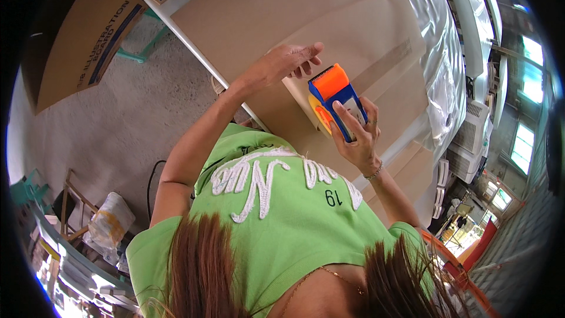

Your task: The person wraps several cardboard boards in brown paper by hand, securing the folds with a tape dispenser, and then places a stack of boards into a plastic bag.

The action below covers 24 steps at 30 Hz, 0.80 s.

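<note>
My right hand (360,135) is wrapped round a packing tape dispenser (340,99), blue with an orange front guard and a toothed cutting edge at its top. A yellow and orange roll side shows on the dispenser's left. Just left of the toothed edge is my left hand (292,60), its fingers apart and slightly bent. No held object can be made out in it. Beneath both hands lies a large brown cardboard sheet or carton (235,17) with its flat face up. A seam and a shinier strip run across its right part.
At the upper left stands a printed brown carton (88,41), with a green stool leg (138,56) beside it. Silvery plastic sheeting (438,65) borders the cardboard's right. A plastic-wrapped bundle (112,221) is at the lower left, and pale grilled units (471,135) are at the far right.
</note>
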{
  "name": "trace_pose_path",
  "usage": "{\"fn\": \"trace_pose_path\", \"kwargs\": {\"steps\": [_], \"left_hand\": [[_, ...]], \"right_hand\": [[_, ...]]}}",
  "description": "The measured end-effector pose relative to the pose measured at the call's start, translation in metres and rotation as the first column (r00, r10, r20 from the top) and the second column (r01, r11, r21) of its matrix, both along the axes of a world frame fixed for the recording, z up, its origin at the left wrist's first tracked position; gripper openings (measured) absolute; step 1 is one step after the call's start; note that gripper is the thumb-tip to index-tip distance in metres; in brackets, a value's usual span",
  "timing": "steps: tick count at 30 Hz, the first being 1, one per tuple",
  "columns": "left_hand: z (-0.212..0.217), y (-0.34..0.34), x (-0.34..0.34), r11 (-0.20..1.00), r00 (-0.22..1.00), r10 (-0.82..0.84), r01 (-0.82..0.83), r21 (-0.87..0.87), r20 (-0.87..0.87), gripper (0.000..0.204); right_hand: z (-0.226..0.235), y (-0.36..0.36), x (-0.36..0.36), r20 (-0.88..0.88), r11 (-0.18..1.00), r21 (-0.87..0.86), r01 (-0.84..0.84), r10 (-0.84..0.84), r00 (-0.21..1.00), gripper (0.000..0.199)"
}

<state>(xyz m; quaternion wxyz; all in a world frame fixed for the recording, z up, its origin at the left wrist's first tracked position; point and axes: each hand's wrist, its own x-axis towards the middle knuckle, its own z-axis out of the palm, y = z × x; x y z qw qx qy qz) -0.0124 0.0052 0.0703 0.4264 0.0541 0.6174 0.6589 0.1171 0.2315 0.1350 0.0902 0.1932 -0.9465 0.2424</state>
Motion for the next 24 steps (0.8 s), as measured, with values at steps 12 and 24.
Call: {"fn": "trace_pose_path", "kwargs": {"steps": [12,24], "left_hand": [[-0.022,0.016,0.031,0.890,0.938,0.186,-0.286,0.354,0.292,0.046],[-0.036,0.027,0.032,0.848,0.887,0.183,-0.361,0.388,0.424,0.036]], "right_hand": [[0.004,0.001,-0.004,-0.019,0.996,0.070,-0.055,0.056,0.998,0.063],[0.004,0.001,-0.004,-0.003,0.997,0.050,-0.059,0.060,0.998,0.062]]}}
